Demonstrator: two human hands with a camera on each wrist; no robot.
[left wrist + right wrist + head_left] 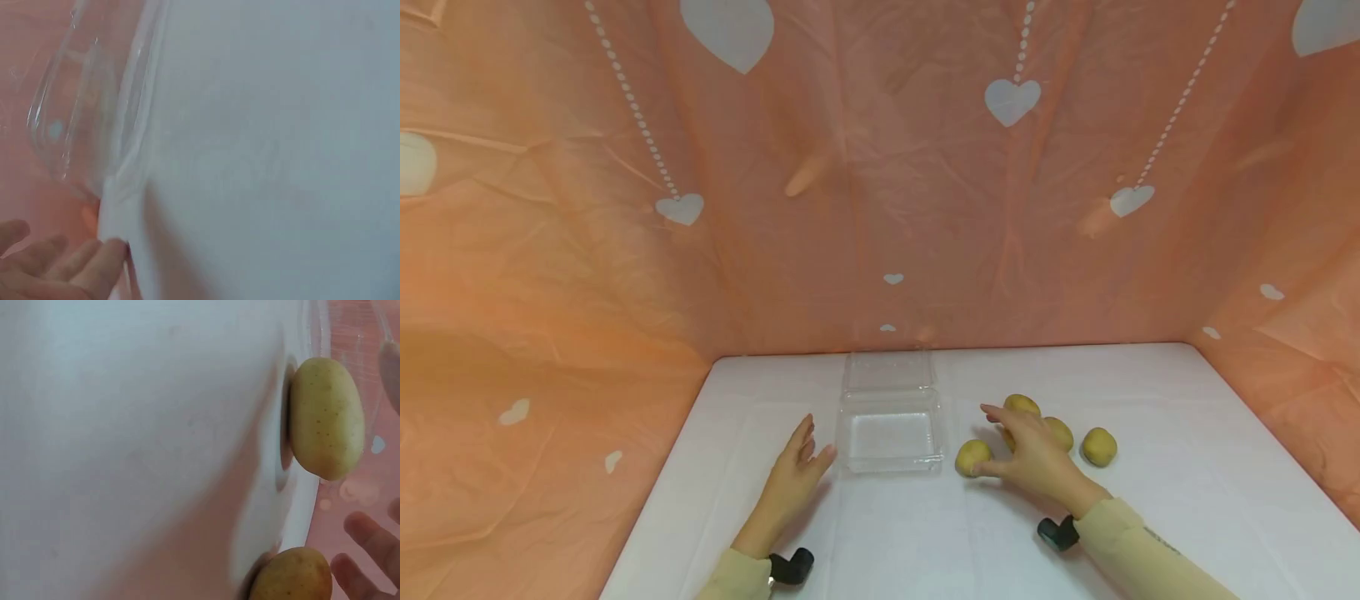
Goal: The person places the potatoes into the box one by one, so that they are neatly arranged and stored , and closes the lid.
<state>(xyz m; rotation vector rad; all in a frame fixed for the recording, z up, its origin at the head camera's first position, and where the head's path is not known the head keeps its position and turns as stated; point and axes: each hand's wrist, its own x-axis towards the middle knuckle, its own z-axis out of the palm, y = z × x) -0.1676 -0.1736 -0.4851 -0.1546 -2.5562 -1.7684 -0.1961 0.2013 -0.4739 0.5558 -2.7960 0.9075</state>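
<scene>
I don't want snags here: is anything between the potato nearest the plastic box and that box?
Nothing visible: only bare white surface lies between that potato and the clear plastic box, whose lid is folded back.

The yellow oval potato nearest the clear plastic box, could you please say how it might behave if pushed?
The yellow oval potato would probably roll unevenly, its outline being rounded but elongated. It seems firm, showing no dents, and its smooth skin might slip.

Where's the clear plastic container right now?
In the head view, the container sits slightly left of the middle of the white table, just right of the left hand and left of the leftmost potato.
</scene>
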